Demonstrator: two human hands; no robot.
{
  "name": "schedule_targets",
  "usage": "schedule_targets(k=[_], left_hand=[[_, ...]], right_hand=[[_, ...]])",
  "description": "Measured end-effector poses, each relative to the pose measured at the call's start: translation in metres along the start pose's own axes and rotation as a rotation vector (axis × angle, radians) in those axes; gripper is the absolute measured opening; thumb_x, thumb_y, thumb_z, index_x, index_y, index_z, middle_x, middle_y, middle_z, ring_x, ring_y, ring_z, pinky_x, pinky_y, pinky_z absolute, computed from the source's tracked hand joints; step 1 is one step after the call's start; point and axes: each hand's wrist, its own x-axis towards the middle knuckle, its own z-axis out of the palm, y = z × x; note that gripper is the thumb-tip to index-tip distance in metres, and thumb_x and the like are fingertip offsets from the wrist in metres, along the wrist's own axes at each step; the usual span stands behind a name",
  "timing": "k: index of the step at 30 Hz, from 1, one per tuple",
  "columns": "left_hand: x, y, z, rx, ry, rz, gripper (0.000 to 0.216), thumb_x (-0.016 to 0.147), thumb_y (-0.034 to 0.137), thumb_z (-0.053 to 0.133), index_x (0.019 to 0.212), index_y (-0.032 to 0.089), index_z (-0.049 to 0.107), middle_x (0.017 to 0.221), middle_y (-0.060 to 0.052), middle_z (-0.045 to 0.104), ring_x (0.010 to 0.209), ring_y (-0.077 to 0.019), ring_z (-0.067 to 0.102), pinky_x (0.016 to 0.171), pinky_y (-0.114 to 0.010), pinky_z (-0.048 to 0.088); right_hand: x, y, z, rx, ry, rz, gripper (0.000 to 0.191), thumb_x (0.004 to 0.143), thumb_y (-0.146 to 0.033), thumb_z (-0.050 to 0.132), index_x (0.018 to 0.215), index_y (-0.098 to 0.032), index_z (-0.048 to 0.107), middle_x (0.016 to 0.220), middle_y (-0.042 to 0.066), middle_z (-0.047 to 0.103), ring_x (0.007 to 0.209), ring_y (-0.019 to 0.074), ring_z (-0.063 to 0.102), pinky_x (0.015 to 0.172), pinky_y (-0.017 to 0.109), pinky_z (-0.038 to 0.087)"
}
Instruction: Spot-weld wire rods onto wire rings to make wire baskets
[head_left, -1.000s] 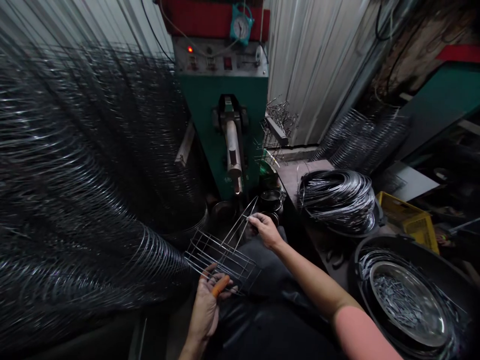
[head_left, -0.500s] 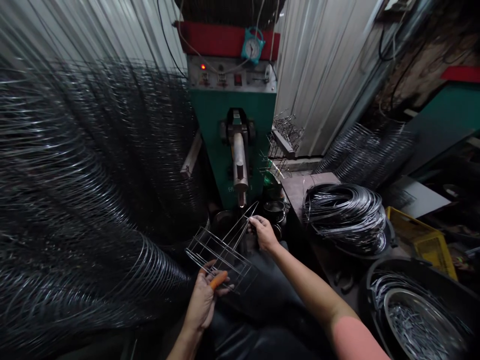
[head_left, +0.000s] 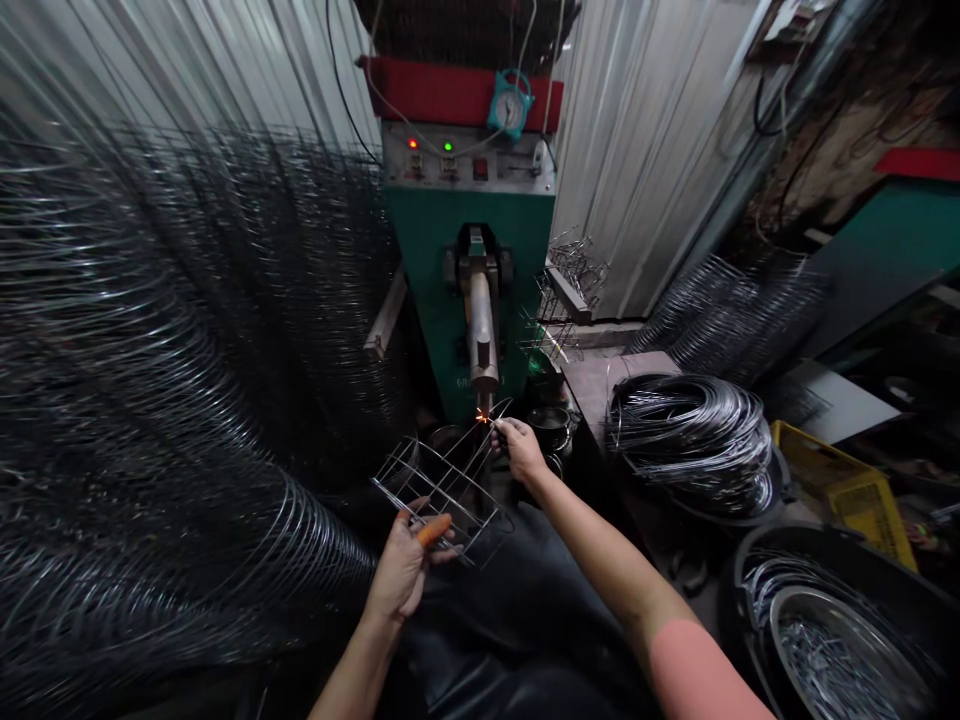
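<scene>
My left hand (head_left: 412,558), with an orange cover on its thumb, is closed on the near side of a wire rack (head_left: 442,487). The rack is an open frame of thin metal rods, tilted under the spot welder (head_left: 482,330). My right hand (head_left: 517,447) pinches thin wire at the rack's far end, close beside the electrode tip. Orange sparks (head_left: 481,415) glow where the wire meets the electrode. On the welder's panel (head_left: 469,165) a red and a green light are lit. Exactly which rods lie between my right fingertips is too small to tell.
Tall stacks of wire rings (head_left: 187,350) crowd the left side. At the right, a wire coil (head_left: 690,435) lies on a bench, near a yellow crate (head_left: 847,490) and a metal bowl (head_left: 832,650) of short wire pieces. A teal clock (head_left: 511,105) hangs above the panel.
The rack's far end has moved up to the electrode, and sparks have appeared there. A green light has come on beside the red one. Both hands keep their hold.
</scene>
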Motion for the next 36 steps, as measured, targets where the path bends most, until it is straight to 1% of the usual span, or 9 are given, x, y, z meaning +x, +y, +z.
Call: schedule_targets(k=[6,10,13,17,20,28,30,34,36], left_hand=[[0.000,0.004,0.000,-0.016,-0.010,-0.003,0.056,0.054,0.018,0.074,0.100,0.019,0.043,0.071,0.002,0.057,0.060,-0.0135,0.057,0.056,-0.035,0.055],[0.000,-0.005,0.002,-0.015,0.027,0.009,0.051,0.056,0.020,0.074,0.098,0.018,0.044,0.073,0.000,0.057,0.061,-0.0147,0.058,0.052,-0.032,0.054],[-0.001,-0.011,0.003,-0.015,0.007,0.050,0.051,0.057,0.020,0.073,0.099,0.018,0.044,0.076,0.000,0.058,0.062,-0.0141,0.058,0.053,-0.032,0.054],[-0.003,-0.012,0.007,-0.054,0.044,0.095,0.053,0.057,0.016,0.072,0.101,0.021,0.043,0.076,0.002,0.057,0.062,-0.0125,0.058,0.058,-0.036,0.055],[-0.001,-0.011,0.008,-0.068,0.081,0.100,0.053,0.057,0.012,0.070,0.101,0.021,0.041,0.075,0.002,0.058,0.061,-0.0130,0.057,0.058,-0.038,0.055],[0.002,-0.009,0.004,-0.066,0.053,0.109,0.055,0.054,0.011,0.070,0.099,0.021,0.040,0.075,0.002,0.059,0.061,-0.0133,0.057,0.058,-0.037,0.054],[0.002,-0.008,0.004,-0.068,0.040,0.116,0.056,0.052,0.013,0.072,0.099,0.021,0.041,0.075,0.002,0.059,0.061,-0.0131,0.057,0.059,-0.038,0.054],[0.005,-0.008,0.003,-0.073,0.042,0.106,0.053,0.054,0.016,0.072,0.098,0.021,0.042,0.074,0.003,0.058,0.060,-0.0139,0.058,0.057,-0.038,0.054],[0.004,-0.006,-0.001,-0.083,0.041,0.058,0.048,0.057,0.017,0.070,0.097,0.019,0.045,0.072,0.002,0.058,0.060,-0.0141,0.058,0.057,-0.037,0.054]], right_hand=[[-0.005,-0.005,-0.009,-0.063,-0.034,0.092,0.031,0.059,-0.041,0.065,0.071,-0.014,0.056,0.059,-0.002,0.054,0.048,0.0068,0.047,0.047,0.020,0.037],[-0.043,0.001,-0.034,-0.387,-0.246,0.047,0.035,0.064,-0.042,0.064,0.087,-0.015,0.061,0.074,0.001,0.061,0.065,0.0103,0.055,0.062,0.023,0.041],[-0.073,0.010,-0.046,-0.648,-0.418,-0.030,0.025,0.072,-0.037,0.059,0.083,-0.015,0.065,0.076,0.001,0.063,0.071,0.0123,0.054,0.067,0.023,0.040],[-0.085,0.016,-0.043,-0.777,-0.419,-0.066,0.024,0.079,-0.031,0.049,0.082,-0.014,0.066,0.069,0.000,0.060,0.064,0.0106,0.051,0.061,0.021,0.038],[-0.079,0.015,-0.037,-0.796,-0.395,-0.073,0.024,0.080,-0.029,0.049,0.084,-0.012,0.066,0.067,0.000,0.058,0.062,0.0092,0.048,0.059,0.019,0.036],[-0.074,0.017,-0.029,-0.735,-0.389,-0.038,0.022,0.079,-0.029,0.050,0.080,-0.012,0.065,0.059,-0.001,0.056,0.056,0.0087,0.048,0.057,0.020,0.037],[-0.073,0.022,-0.032,-0.642,-0.390,-0.006,0.024,0.078,-0.032,0.051,0.083,-0.012,0.064,0.060,-0.001,0.056,0.057,0.0091,0.049,0.058,0.021,0.039],[-0.078,0.032,-0.048,-0.456,-0.441,-0.002,0.037,0.074,-0.041,0.057,0.098,-0.014,0.058,0.079,0.001,0.060,0.069,0.0104,0.054,0.068,0.023,0.042],[-0.090,0.030,-0.055,-0.465,-0.497,0.001,0.038,0.074,-0.046,0.057,0.094,-0.013,0.058,0.078,0.001,0.060,0.070,0.0102,0.054,0.068,0.023,0.042]])
